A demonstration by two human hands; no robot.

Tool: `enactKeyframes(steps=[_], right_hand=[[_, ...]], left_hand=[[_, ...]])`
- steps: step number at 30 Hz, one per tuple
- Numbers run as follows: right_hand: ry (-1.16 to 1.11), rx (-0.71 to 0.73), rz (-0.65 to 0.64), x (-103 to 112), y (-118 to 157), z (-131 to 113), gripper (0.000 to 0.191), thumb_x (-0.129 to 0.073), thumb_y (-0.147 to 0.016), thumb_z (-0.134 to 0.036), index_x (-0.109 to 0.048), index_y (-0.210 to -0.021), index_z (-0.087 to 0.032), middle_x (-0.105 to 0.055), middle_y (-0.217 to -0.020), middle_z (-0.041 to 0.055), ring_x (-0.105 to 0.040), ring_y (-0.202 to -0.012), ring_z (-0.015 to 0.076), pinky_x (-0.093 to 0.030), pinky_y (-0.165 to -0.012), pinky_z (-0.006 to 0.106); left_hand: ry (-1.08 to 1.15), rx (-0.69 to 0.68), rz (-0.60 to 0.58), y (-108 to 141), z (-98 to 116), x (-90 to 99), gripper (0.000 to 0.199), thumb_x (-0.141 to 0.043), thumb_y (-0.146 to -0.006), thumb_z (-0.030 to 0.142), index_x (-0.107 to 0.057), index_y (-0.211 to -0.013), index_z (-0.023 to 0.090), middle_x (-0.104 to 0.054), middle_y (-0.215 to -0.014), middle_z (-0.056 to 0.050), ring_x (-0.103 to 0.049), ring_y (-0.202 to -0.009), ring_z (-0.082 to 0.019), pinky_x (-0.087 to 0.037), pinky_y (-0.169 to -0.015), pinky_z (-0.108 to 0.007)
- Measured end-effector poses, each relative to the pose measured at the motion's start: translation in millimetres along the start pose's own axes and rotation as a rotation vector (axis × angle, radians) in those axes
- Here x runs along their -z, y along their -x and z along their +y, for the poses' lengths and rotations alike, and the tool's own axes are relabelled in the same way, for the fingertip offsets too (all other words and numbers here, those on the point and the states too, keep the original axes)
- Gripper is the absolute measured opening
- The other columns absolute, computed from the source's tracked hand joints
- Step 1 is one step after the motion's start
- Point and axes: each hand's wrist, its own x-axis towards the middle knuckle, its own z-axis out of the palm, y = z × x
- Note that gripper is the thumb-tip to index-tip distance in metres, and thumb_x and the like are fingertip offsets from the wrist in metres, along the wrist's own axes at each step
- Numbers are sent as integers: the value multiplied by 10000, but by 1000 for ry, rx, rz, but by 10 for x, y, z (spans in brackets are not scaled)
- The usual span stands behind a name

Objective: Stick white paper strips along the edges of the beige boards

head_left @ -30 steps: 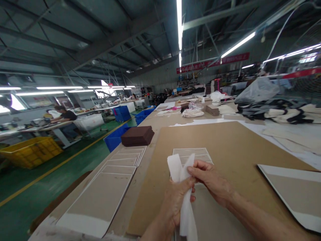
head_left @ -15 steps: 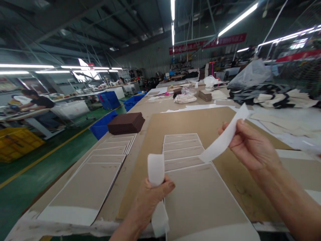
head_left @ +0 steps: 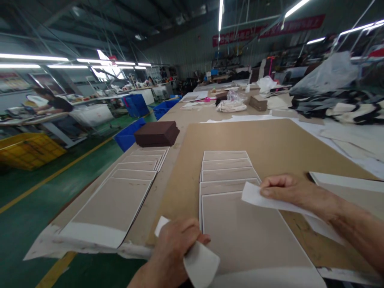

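Near the front edge of the table, my left hand (head_left: pixel 177 248) is closed round several white paper strips (head_left: pixel 201 262), whose ends stick out on both sides of the fist. My right hand (head_left: pixel 283 188) pinches one white strip (head_left: pixel 252 194) by thumb and fingers. That strip hangs over the upper right of the front panel in a row of overlapping beige panels (head_left: pixel 240 232) with white edges. Whether the strip touches the panel I cannot tell. Under the panels lies a large brown board (head_left: pixel 228 138).
A second overlapping row of beige panels (head_left: pixel 111 206) lies on the left. Behind it stands a dark brown stack (head_left: pixel 157 134). Another panel (head_left: pixel 354 192) lies at the right, partly behind my right arm. Fabric scraps (head_left: pixel 345 106) and a plastic bag (head_left: pixel 325 78) fill the far right. A person (head_left: pixel 55 104) sits at the left.
My right hand has come down with its strip, from above the board to the panel's upper right. My left hand has lowered and turned, tilting its strips. The view has shifted slightly.
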Motion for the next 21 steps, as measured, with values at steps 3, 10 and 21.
enactKeyframes(steps=[3, 10, 21], right_hand=[[146, 27, -144, -290, -311, -31, 393, -631, -726, -532, -609, -792, -145, -517, -634, -19, -395, -527, 58, -292, -483, 189], [458, 76, -155, -678, -699, -185, 242, -582, -758, -395, -601, -758, -155, -509, -631, -24, -397, -572, 76, -296, -512, 211], [556, 94, -193, -779, -912, -210, 228, -572, -747, -384, -611, -739, -159, -544, -633, -17, -423, -567, 84, -301, -503, 215]], left_hand=[[-104, -78, -55, -93, -4, -220, 123, -500, -916, 214, -585, -842, 164, -593, -825, -35, -532, -753, -158, -396, -657, -285], [-160, -123, 4, -48, -170, -418, 90, -529, -904, 186, -611, -929, 160, -606, -848, -29, -493, -751, -160, -391, -657, -294], [-152, -31, -83, -19, -187, -418, 122, -509, -916, 261, -612, -943, 201, -574, -886, -19, -491, -785, -167, -403, -654, -298]])
